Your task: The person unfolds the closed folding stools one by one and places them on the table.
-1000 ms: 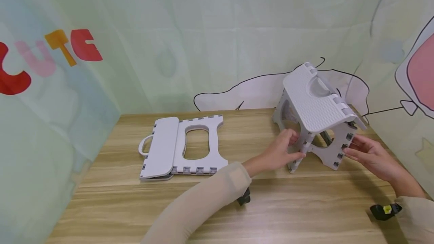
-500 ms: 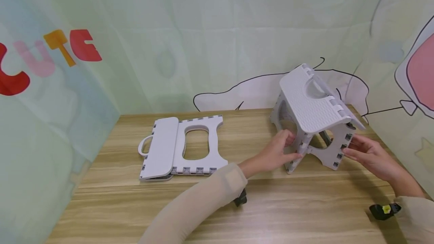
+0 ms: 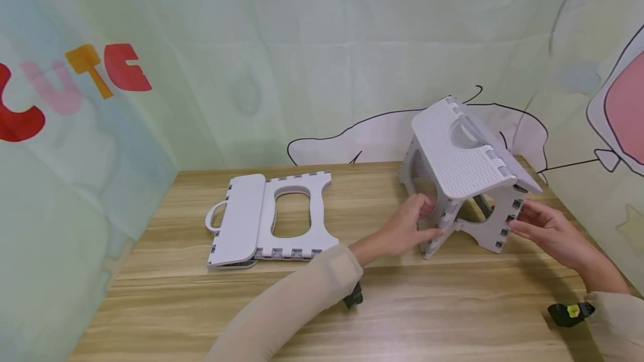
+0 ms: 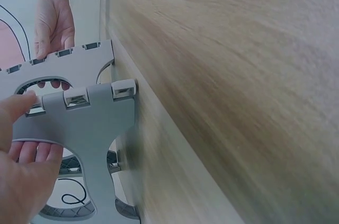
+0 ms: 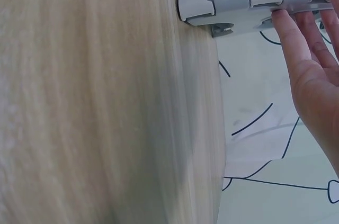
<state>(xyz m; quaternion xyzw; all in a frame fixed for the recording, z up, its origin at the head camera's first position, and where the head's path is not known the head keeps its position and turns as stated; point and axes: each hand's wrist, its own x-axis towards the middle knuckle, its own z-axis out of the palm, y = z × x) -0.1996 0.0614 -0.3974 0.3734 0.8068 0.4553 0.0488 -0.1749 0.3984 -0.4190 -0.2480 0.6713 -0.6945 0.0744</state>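
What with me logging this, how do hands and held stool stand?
Left hand, right hand holding stool on either side. Stool upright, half-folded. Second stool flat, apart, to its left; nothing seen blocking.

Indoor corner, looks like a staged booth from where I stand. Wood-grain table (image 3: 427,317) sits tight against creased cloth hangings (image 3: 302,82) on three sides, printed with "CUTE" lettering (image 3: 83,58) and a pink cartoon balloon (image 3: 629,108). Black gadget (image 3: 560,315) by the right sleeve (image 3: 616,323). Can't tell if it's inside a home or studio.
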